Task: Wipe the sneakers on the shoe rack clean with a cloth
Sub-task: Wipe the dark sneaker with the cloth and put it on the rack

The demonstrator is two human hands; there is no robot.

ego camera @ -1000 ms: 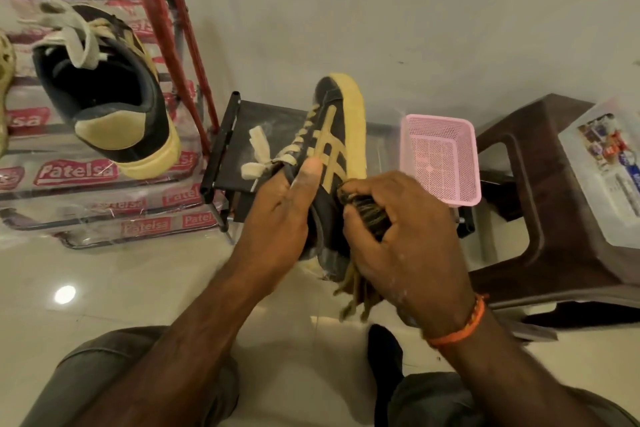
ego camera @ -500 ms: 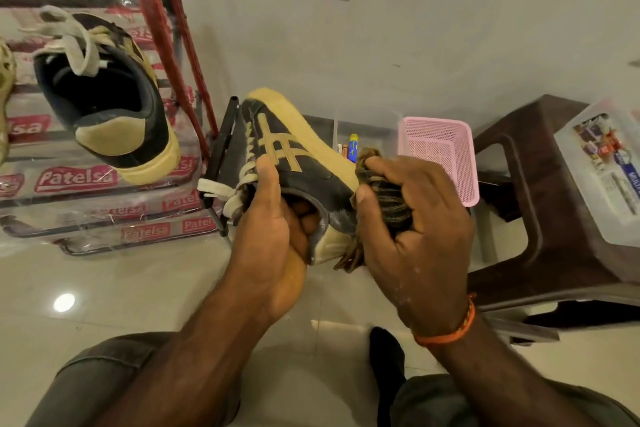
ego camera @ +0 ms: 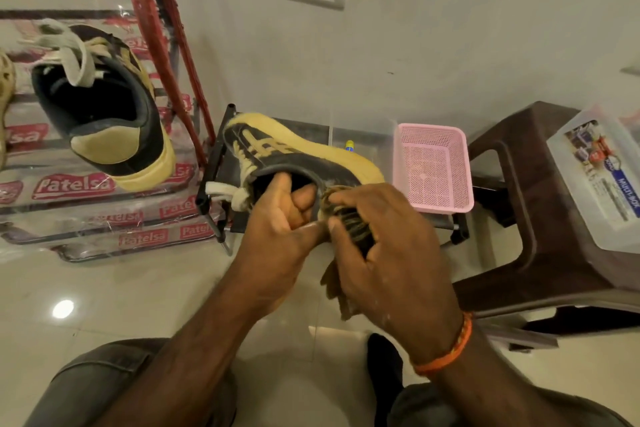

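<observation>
Left hand (ego camera: 277, 236) has its fingers (ego camera: 280, 191) hooked inside the collar of the black and yellow sneaker (ego camera: 294, 156), gripping it in the air above the floor (ego camera: 104, 295), sole facing away. Right hand (ego camera: 388, 253) is curled round a bunched brownish cloth (ego camera: 349, 218), pressed at the heel. The other sneaker (ego camera: 104, 107) sits tilted on the shoe rack (ego camera: 86, 184) at left. Pink basket (ego camera: 433, 170) just behind, brown stool (ego camera: 519, 218) at right.
</observation>
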